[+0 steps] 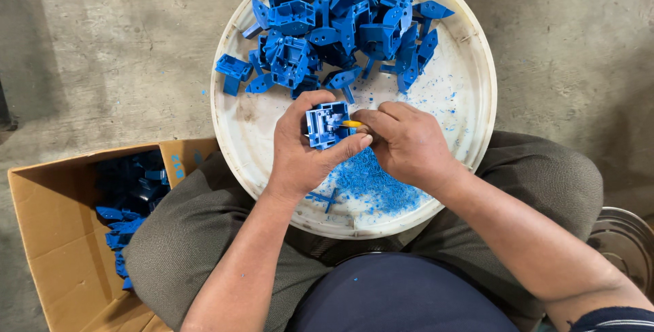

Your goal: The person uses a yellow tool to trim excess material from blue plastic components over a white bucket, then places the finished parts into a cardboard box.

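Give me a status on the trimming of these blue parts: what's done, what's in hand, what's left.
Done, it seems: blue parts lie in the cardboard box, and blue shavings cover the near side of the white tray. In hand: the left hand grips one blue part while the right hand works a yellow-handled tool against it. Left: a pile of blue parts on the tray's far side.

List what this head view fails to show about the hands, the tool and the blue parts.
- Yellow-handled tool: working end hidden behind the blue plastic part, handle buried in the right hand.
- Left hand: palm covered by that part.
- Cardboard box: cut off by the bottom edge; parts inside in shadow.
- Metal lid: cut off at right.
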